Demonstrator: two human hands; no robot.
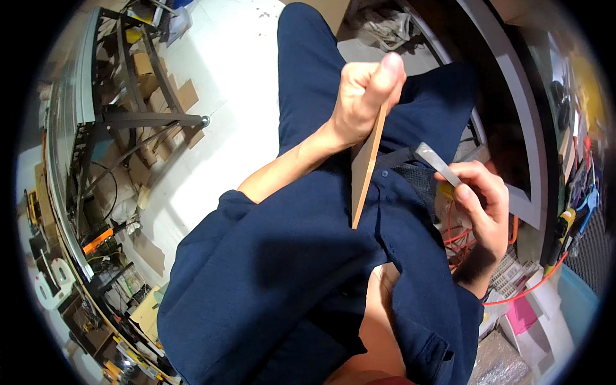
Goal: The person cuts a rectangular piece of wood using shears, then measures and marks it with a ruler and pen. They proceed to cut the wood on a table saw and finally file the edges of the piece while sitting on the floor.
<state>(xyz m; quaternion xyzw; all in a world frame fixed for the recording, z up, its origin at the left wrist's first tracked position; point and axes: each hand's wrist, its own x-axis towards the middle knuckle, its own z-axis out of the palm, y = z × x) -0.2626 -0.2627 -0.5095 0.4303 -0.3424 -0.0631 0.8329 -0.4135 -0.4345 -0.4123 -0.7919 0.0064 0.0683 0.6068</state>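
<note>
Far left you've got a cluttered surface (83, 70) on a dark metal frame (154, 120), with cardboard (186, 95) under it. White floor (237, 70) runs from there to your dark blue trousers (308, 77). Right side: a pale door-like frame (513, 70), an orange-red cable (529, 287), hand tools along the rim, a light blue bin (577, 301).

Edges: the frame's rounded foot juts onto the floor, well apart from your left forearm. Mid-picture, the thin wooden board (367, 173) stands nearly edge-on to the camera over your lap, its lower end toward your shirt front; can't tell if it touches cloth. Right of it, across a gap, is the flat grey bar (439, 163), tilted, upper end toward the board, not touching it. The pale frame stands beyond your right hand (478, 199).

Your left hand (369, 96) reaches up and right, fingers curled, thumb up, gripping the board's top end. Your right hand comes in from lower right, thumb and index pinching the bar's lower end, other fingers bent.
</note>
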